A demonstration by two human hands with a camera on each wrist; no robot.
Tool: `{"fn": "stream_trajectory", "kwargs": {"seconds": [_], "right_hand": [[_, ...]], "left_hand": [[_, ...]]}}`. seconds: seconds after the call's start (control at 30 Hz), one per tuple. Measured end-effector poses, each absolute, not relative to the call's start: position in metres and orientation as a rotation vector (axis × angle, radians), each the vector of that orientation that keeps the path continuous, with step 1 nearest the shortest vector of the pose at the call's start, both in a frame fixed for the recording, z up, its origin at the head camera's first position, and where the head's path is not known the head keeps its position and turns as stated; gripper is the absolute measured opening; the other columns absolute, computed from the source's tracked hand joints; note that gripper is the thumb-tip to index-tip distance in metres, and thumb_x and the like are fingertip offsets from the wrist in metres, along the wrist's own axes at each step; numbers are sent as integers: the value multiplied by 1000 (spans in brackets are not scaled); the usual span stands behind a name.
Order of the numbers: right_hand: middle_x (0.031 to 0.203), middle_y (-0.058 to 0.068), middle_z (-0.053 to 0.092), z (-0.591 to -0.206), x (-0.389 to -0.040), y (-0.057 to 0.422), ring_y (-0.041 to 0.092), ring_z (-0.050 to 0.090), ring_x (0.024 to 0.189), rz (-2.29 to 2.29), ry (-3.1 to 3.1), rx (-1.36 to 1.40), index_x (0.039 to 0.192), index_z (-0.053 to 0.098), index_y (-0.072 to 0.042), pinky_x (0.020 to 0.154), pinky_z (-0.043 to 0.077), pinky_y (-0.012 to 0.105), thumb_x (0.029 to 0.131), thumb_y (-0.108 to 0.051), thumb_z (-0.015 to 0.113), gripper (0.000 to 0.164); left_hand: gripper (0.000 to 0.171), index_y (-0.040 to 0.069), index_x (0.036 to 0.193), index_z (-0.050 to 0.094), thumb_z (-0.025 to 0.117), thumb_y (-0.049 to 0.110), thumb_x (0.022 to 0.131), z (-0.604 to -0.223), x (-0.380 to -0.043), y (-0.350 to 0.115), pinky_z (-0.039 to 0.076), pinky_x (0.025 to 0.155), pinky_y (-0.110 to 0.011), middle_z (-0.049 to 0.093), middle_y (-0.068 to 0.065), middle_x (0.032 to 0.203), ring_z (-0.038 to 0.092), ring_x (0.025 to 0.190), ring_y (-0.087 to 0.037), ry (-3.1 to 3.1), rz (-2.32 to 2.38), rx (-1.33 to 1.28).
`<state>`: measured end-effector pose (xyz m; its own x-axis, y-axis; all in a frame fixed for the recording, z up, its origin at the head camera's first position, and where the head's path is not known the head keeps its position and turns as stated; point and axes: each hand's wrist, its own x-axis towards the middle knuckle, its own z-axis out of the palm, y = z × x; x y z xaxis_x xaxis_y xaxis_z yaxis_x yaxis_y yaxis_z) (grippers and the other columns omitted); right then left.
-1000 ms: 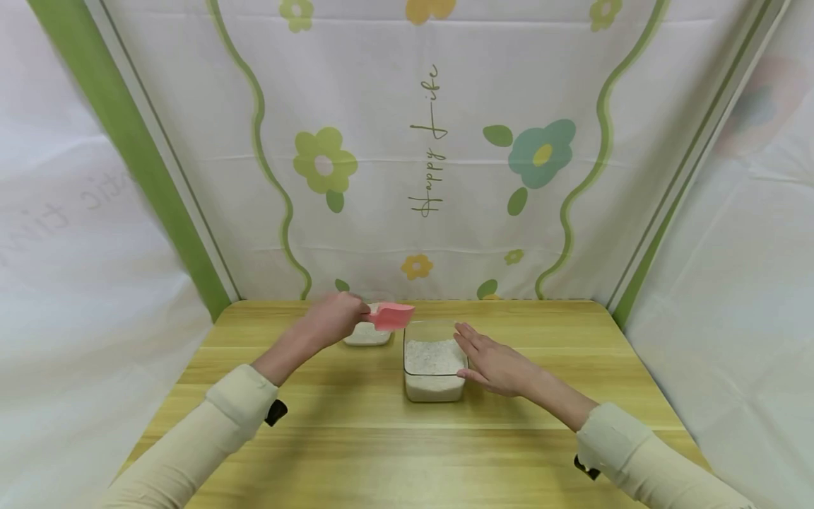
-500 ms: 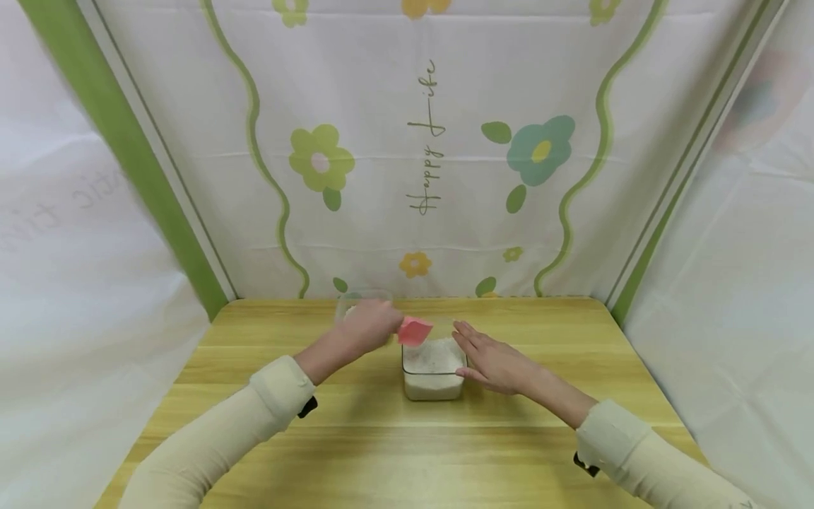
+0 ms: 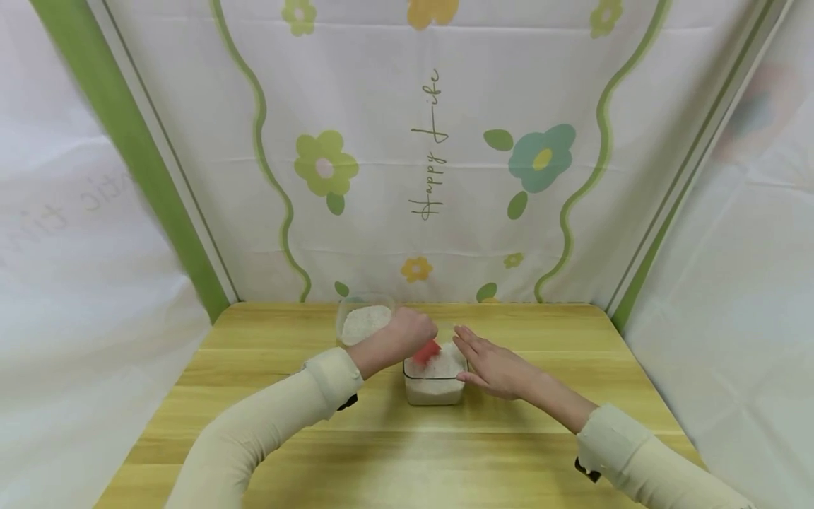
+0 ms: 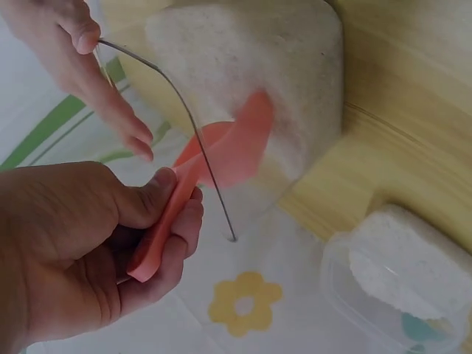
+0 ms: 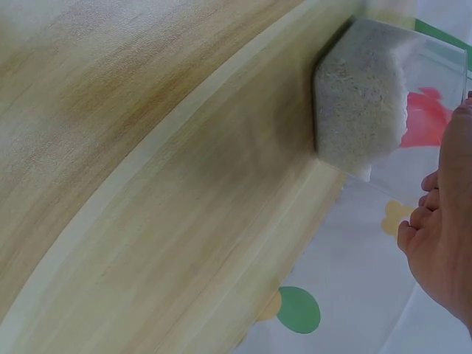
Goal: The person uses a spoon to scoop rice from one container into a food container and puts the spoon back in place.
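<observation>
My left hand (image 3: 407, 334) grips the handle of a pink scoop (image 4: 240, 147). The scoop's tip dips into the white powder (image 4: 214, 59) inside a clear square container (image 3: 435, 396), seen through the wall in the right wrist view too. Straight fingers of my right hand (image 3: 499, 366) rest along the container's right side, the thumb at its near rim. A smaller clear tub (image 3: 365, 324) with white powder stands behind and to the left, beyond my left forearm.
A wooden table (image 3: 432, 459) carries both containers. Its back edge meets a hanging white cloth (image 3: 432, 240) printed with flowers, and more cloth (image 3: 731, 318) hangs at the sides.
My left hand has carried the pink scoop right and toward me, from above the smaller tub down into the square container. The right hand stays at the container's side.
</observation>
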<state>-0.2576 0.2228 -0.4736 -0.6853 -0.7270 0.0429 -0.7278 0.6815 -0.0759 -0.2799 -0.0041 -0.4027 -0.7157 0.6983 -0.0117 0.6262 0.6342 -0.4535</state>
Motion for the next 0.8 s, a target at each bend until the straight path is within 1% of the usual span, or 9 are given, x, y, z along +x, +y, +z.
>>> {"fn": "stream_trajectory", "kwargs": {"seconds": [0.13,0.2,0.27,0.33,0.43,0.53,0.6,0.67,0.8], "right_hand": [[166,19,17,-475,-258,224,33,23,152,150,-2863,1235,156,27,1,114,37,47,104,-54,39,76],[166,19,17,-475,-259,224,33,23,152,160,-2865,1234,156,26,0,114,38,47,104,-54,39,77],[166,19,16,-476,-259,224,33,23,152,164,-2872,1231,157,23,-1,113,39,46,104,-55,38,78],[166,19,14,-476,-258,224,33,23,152,169,-2880,1227,158,19,-2,113,39,46,104,-56,37,79],[166,19,13,-476,-258,224,34,24,152,178,-2876,1223,159,16,-2,113,39,46,104,-56,37,79],[166,19,15,-476,-258,223,34,23,152,177,-2868,1224,157,22,-1,114,38,46,104,-55,37,78],[166,19,16,-476,-258,224,34,22,152,182,-2871,1229,156,25,1,114,37,47,104,-55,37,77],[166,19,16,-477,-257,224,33,22,153,177,-2875,1228,155,27,1,115,37,47,104,-56,36,77],[166,18,15,-478,-257,225,33,22,153,176,-2870,1224,156,27,0,115,36,47,104,-57,34,78]], "left_hand": [[15,22,88,73,63,16,98,-404,-283,12,53,55,-25,68,9,83,51,60,-6,-2730,759,-1153],[11,24,95,74,64,20,98,-407,-284,21,54,58,-24,69,10,88,51,63,-4,-2740,839,-1179],[10,25,102,74,67,22,96,-410,-285,28,54,59,-23,69,10,90,49,62,-4,-2755,880,-1201],[14,25,107,74,70,22,94,-412,-287,33,53,60,-21,70,10,93,49,64,-3,-2783,876,-1220],[18,20,111,72,70,18,94,-410,-293,35,50,59,-20,70,7,97,47,66,-5,-2879,771,-1257],[11,14,105,72,66,17,97,-407,-302,30,46,62,-22,70,3,96,50,69,-7,-2993,653,-1301],[9,12,97,71,64,17,98,-407,-308,25,45,62,-22,69,1,86,52,65,-7,-3080,561,-1316],[17,11,86,70,62,19,99,-409,-312,19,44,59,-21,66,1,73,51,57,-7,-3157,479,-1317],[25,9,77,72,62,17,99,-408,-317,11,42,51,-20,58,3,54,48,45,-6,-3239,343,-1323]]}}
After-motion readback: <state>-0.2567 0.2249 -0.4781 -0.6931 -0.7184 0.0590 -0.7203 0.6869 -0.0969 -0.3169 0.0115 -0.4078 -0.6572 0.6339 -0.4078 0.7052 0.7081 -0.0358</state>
